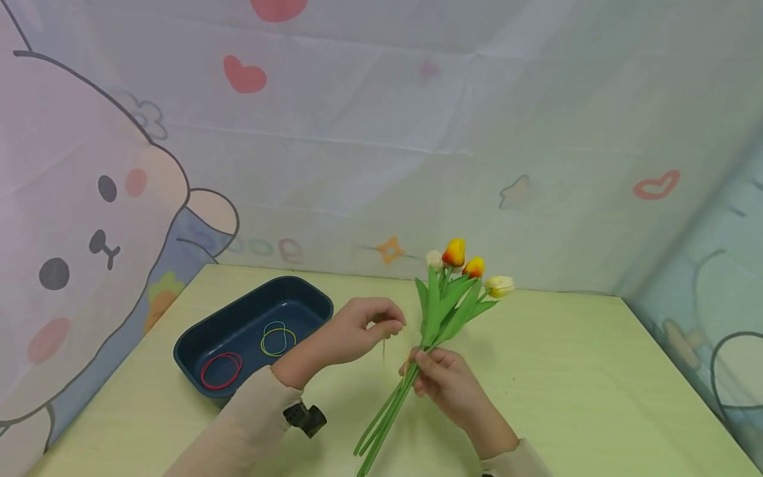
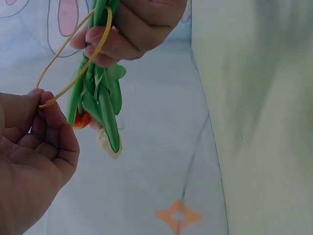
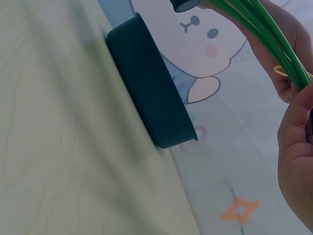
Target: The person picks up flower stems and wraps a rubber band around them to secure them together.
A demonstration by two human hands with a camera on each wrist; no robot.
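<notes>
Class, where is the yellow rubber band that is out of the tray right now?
In the left wrist view, the yellow rubber band is stretched between the left hand, which pinches it, and the tulip stems it loops, gripped by the right hand.

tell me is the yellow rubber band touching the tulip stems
Touching. The left wrist view shows the yellow rubber band looped round the tulip stems, pulled taut by the left hand.

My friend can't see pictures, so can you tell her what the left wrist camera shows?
A left hand pinches a yellow rubber band looped round a bunch of green tulip stems, which the right hand grips from above. Behind them hangs a pale cloth with an orange star.
</notes>
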